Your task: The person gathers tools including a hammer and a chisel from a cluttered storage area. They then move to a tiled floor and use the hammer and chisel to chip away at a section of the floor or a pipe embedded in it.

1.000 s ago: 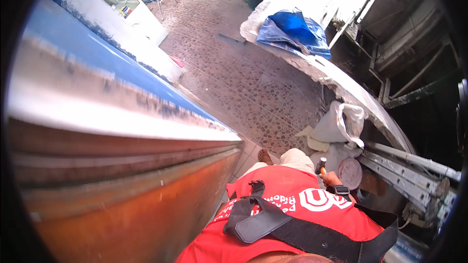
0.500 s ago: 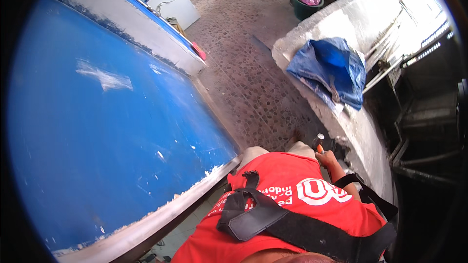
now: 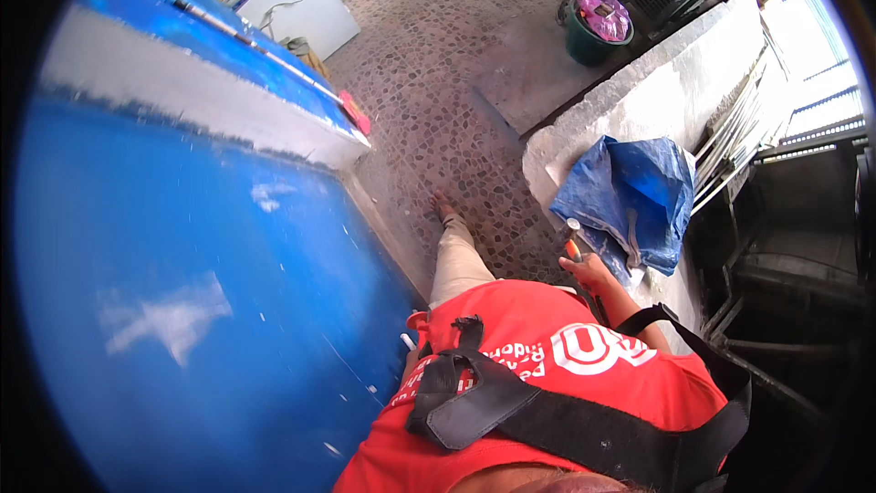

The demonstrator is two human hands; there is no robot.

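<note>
While the right grip [image 3: 589,269] clasps a hammer [image 3: 572,246], a blue sheet [image 3: 652,173] lies nearby.
The left grip's [image 3: 410,364] state, mostly hidden, cannot be told.

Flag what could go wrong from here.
1. If the right grip loosened, the hammer might drop toward the visible foot, which looks bare.
2. The hammer appears close to the crumpled blue sheet in this view, so swinging it might snag the folds.
</note>
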